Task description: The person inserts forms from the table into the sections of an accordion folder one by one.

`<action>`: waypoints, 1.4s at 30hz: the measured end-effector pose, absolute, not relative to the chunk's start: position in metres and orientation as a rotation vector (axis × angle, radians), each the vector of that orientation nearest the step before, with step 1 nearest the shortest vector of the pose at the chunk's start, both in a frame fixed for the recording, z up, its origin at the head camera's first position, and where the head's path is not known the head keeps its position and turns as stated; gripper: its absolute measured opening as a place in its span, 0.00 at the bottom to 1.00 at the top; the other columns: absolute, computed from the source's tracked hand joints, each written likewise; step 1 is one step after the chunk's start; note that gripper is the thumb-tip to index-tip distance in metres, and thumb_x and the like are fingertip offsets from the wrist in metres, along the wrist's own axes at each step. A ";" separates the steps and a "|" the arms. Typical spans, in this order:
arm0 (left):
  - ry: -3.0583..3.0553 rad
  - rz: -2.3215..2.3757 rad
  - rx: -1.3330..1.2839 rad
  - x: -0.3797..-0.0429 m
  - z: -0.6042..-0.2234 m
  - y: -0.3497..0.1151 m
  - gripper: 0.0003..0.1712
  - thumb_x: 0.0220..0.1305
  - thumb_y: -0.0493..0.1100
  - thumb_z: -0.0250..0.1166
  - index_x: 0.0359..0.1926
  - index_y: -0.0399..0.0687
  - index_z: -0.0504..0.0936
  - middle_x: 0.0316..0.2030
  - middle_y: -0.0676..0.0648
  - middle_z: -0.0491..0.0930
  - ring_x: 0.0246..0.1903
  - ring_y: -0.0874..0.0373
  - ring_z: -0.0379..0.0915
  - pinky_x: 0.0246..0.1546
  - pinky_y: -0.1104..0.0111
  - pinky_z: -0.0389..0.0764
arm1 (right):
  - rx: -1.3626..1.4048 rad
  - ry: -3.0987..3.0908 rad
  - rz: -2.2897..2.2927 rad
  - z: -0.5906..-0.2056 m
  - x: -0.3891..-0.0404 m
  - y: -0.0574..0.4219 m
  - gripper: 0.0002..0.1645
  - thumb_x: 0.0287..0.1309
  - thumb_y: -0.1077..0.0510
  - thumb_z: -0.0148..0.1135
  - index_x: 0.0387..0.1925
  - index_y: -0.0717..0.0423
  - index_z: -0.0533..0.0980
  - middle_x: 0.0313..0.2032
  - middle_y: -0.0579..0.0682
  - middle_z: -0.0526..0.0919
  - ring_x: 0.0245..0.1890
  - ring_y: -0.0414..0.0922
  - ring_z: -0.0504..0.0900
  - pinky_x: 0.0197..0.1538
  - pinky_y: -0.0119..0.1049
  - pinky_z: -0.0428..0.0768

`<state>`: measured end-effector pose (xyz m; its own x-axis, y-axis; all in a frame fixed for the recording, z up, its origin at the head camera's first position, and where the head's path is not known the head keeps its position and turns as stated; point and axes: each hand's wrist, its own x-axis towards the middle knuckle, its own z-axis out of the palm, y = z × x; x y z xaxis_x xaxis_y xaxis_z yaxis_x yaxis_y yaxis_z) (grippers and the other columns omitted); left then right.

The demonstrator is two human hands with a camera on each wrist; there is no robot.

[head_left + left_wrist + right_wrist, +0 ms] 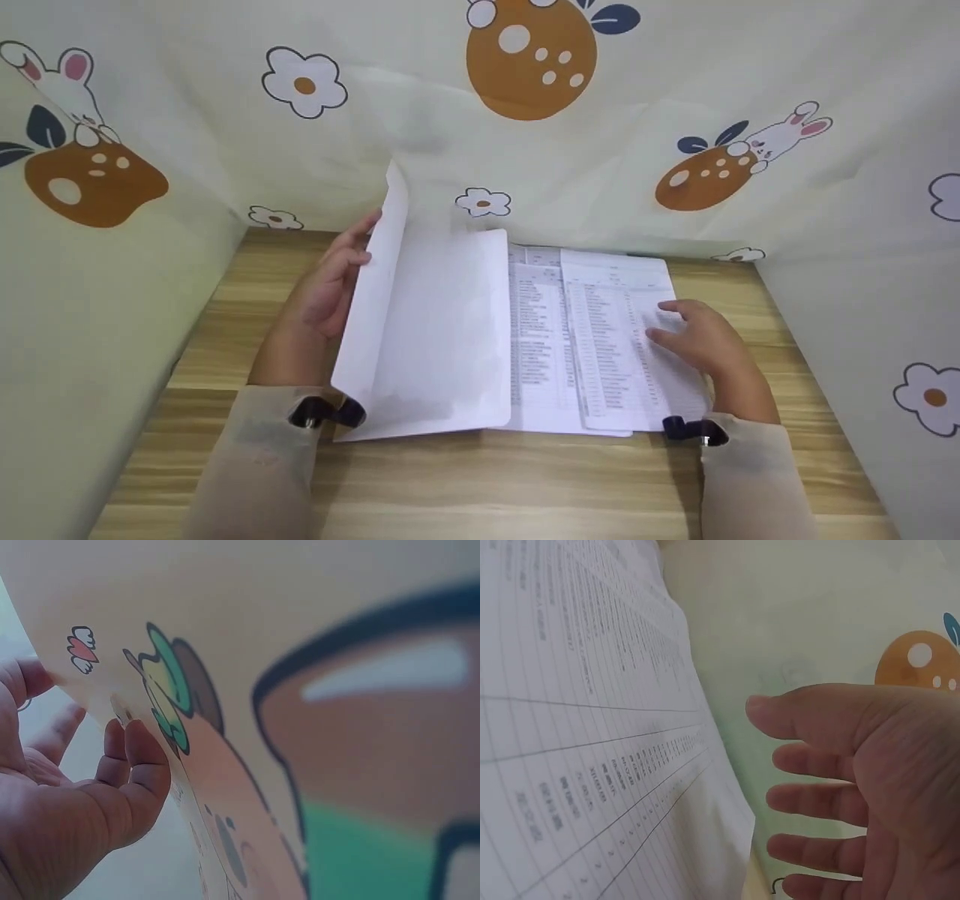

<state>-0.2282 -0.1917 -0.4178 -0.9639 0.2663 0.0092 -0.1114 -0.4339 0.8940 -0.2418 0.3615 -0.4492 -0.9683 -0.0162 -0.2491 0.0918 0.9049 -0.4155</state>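
Left hand (319,296) has the white folder (450,330) pinched by its raised flap (375,277), I'd guess so it doesn't flop over. Rest lies on the surface (487,487), partly over some printed sheets (607,345). Right hand (705,337) is just loosely spread near them, gripping nothing.

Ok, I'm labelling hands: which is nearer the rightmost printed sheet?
Right: the printed sheet has the right hand at its right edge and the left hand farther left, at the raised cover.

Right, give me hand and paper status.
Left hand holds the raised white sheet. Right hand near the printed pages, gripping nothing. No obstruction visible.
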 end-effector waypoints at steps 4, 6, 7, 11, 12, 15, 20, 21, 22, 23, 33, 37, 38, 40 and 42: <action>1.505 2.491 0.211 -0.229 -0.418 -0.190 0.39 0.74 0.36 0.42 0.83 0.63 0.59 0.79 0.51 0.59 0.63 0.55 0.72 0.54 0.66 0.82 | 0.107 2.813 -0.635 -0.455 -0.244 0.368 0.48 0.66 0.37 0.69 0.78 0.56 0.68 0.76 0.70 0.68 0.76 0.70 0.67 0.75 0.70 0.65; 1.497 2.492 0.213 -0.229 -0.418 -0.190 0.40 0.73 0.36 0.41 0.83 0.62 0.59 0.78 0.51 0.60 0.62 0.56 0.73 0.55 0.65 0.82 | 0.119 2.813 -0.646 -0.458 -0.245 0.371 0.49 0.65 0.37 0.70 0.78 0.59 0.67 0.75 0.71 0.68 0.76 0.70 0.67 0.75 0.70 0.64; 1.497 2.491 0.212 -0.230 -0.419 -0.189 0.40 0.73 0.36 0.41 0.83 0.62 0.59 0.78 0.51 0.60 0.62 0.56 0.73 0.55 0.65 0.82 | 0.125 2.813 -0.652 -0.460 -0.245 0.373 0.50 0.65 0.38 0.70 0.78 0.60 0.67 0.76 0.71 0.68 0.76 0.70 0.66 0.76 0.70 0.64; 1.495 2.484 0.206 -0.230 -0.419 -0.188 0.40 0.74 0.36 0.42 0.84 0.63 0.58 0.79 0.52 0.58 0.63 0.56 0.72 0.58 0.63 0.81 | 0.130 2.812 -0.668 -0.466 -0.247 0.376 0.52 0.64 0.39 0.71 0.78 0.64 0.65 0.77 0.72 0.66 0.77 0.71 0.65 0.77 0.69 0.62; 1.495 2.481 0.203 -0.230 -0.419 -0.188 0.39 0.75 0.36 0.42 0.84 0.63 0.58 0.80 0.52 0.57 0.63 0.56 0.72 0.58 0.63 0.81 | 0.137 2.809 -0.675 -0.467 -0.247 0.377 0.53 0.64 0.39 0.72 0.78 0.65 0.64 0.77 0.73 0.66 0.76 0.71 0.65 0.77 0.69 0.63; 1.494 2.478 0.195 -0.229 -0.419 -0.187 0.39 0.75 0.36 0.43 0.84 0.64 0.58 0.80 0.52 0.57 0.63 0.55 0.72 0.58 0.62 0.81 | 0.164 2.798 -0.702 -0.468 -0.247 0.378 0.55 0.62 0.42 0.74 0.79 0.66 0.63 0.75 0.74 0.67 0.75 0.70 0.68 0.76 0.68 0.65; 1.492 2.479 0.191 -0.229 -0.419 -0.186 0.40 0.75 0.36 0.44 0.84 0.65 0.58 0.81 0.52 0.57 0.64 0.55 0.72 0.59 0.61 0.81 | 0.223 2.767 -0.747 -0.468 -0.248 0.378 0.55 0.61 0.45 0.75 0.80 0.65 0.61 0.74 0.75 0.69 0.71 0.68 0.72 0.74 0.66 0.69; 1.491 2.478 0.192 -0.229 -0.419 -0.186 0.40 0.75 0.36 0.44 0.84 0.65 0.59 0.81 0.52 0.57 0.64 0.55 0.72 0.59 0.61 0.81 | 0.231 2.764 -0.755 -0.468 -0.248 0.379 0.55 0.61 0.45 0.75 0.80 0.64 0.61 0.74 0.74 0.69 0.71 0.68 0.72 0.74 0.66 0.69; 1.493 2.477 0.191 -0.230 -0.419 -0.186 0.39 0.75 0.36 0.44 0.84 0.65 0.59 0.81 0.53 0.57 0.64 0.54 0.72 0.59 0.61 0.81 | 0.241 2.756 -0.767 -0.468 -0.248 0.380 0.55 0.62 0.46 0.75 0.81 0.64 0.60 0.74 0.74 0.69 0.70 0.68 0.72 0.73 0.66 0.69; 1.494 2.476 0.191 -0.230 -0.420 -0.186 0.39 0.75 0.36 0.44 0.84 0.65 0.59 0.81 0.53 0.57 0.64 0.54 0.72 0.59 0.61 0.81 | 0.246 2.755 -0.780 -0.469 -0.248 0.381 0.55 0.62 0.46 0.75 0.81 0.64 0.60 0.73 0.74 0.69 0.69 0.67 0.73 0.72 0.66 0.70; 1.499 2.464 0.204 -0.229 -0.422 -0.186 0.39 0.76 0.37 0.43 0.84 0.66 0.59 0.81 0.54 0.57 0.63 0.56 0.73 0.55 0.64 0.82 | 0.231 2.768 -0.811 -0.476 -0.248 0.389 0.54 0.61 0.51 0.75 0.82 0.60 0.58 0.57 0.65 0.81 0.45 0.52 0.84 0.40 0.36 0.82; 1.505 2.459 0.195 -0.229 -0.422 -0.185 0.38 0.77 0.37 0.43 0.84 0.66 0.59 0.79 0.52 0.60 0.62 0.56 0.74 0.53 0.65 0.83 | 0.238 2.764 -0.780 -0.475 -0.248 0.392 0.55 0.62 0.48 0.75 0.82 0.60 0.58 0.57 0.66 0.81 0.46 0.53 0.84 0.41 0.38 0.81; 1.508 2.457 0.191 -0.229 -0.422 -0.185 0.38 0.77 0.37 0.43 0.84 0.66 0.59 0.78 0.52 0.61 0.62 0.56 0.74 0.54 0.65 0.82 | 0.244 2.766 -0.770 -0.475 -0.248 0.392 0.54 0.62 0.48 0.75 0.82 0.60 0.59 0.58 0.66 0.81 0.47 0.54 0.84 0.44 0.39 0.81; 1.512 2.455 0.184 -0.229 -0.422 -0.184 0.38 0.77 0.37 0.43 0.83 0.67 0.60 0.77 0.51 0.62 0.62 0.55 0.73 0.54 0.64 0.82 | 0.251 2.768 -0.752 -0.474 -0.248 0.392 0.53 0.63 0.47 0.74 0.81 0.60 0.60 0.59 0.67 0.81 0.50 0.56 0.84 0.48 0.43 0.81; 1.521 2.450 0.189 -0.229 -0.422 -0.184 0.38 0.77 0.37 0.43 0.84 0.66 0.60 0.78 0.51 0.61 0.63 0.54 0.72 0.55 0.64 0.82 | 0.257 2.766 -0.747 -0.474 -0.249 0.393 0.51 0.64 0.48 0.72 0.81 0.59 0.61 0.61 0.68 0.81 0.53 0.57 0.83 0.53 0.48 0.81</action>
